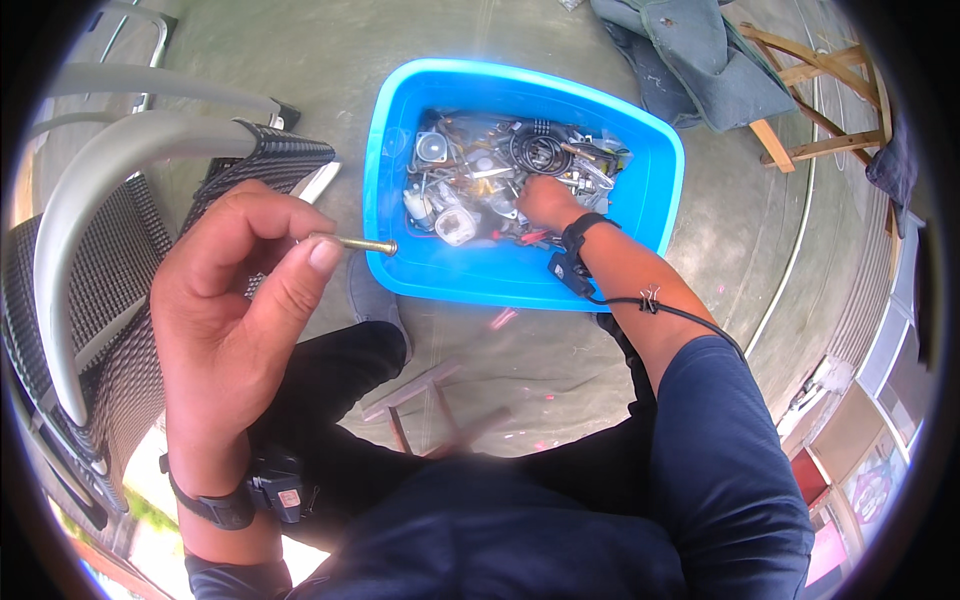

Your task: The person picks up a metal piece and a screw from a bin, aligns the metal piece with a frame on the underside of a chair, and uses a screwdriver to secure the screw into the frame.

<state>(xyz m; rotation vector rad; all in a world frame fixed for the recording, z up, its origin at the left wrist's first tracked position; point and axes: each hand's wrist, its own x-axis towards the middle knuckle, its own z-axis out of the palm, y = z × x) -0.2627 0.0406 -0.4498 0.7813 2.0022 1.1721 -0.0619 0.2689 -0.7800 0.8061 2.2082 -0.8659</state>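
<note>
Between the thumb and forefinger of my left hand (245, 300) is a slim brass-coloured bolt (366, 244), its wider end pointing right, near the rim of a blue plastic tub (520, 290). My right hand (550, 204) reaches down into the tub and touches the heap of loose hardware; its fingertips are hidden among the pieces. Around it lie a coil of black cable (540, 148), a white round fitting (457, 225), a square metal piece with a round face (432, 147), clear plastic bags and many small metal parts.
Chairs with grey metal frames and dark woven seats (130, 290) stand close on the left. A grey cloth (690, 60) and a wooden stand (830, 100) are at the far right. A pale cable (797, 245) runs along the floor. Shelving (860, 440) lines the right side.
</note>
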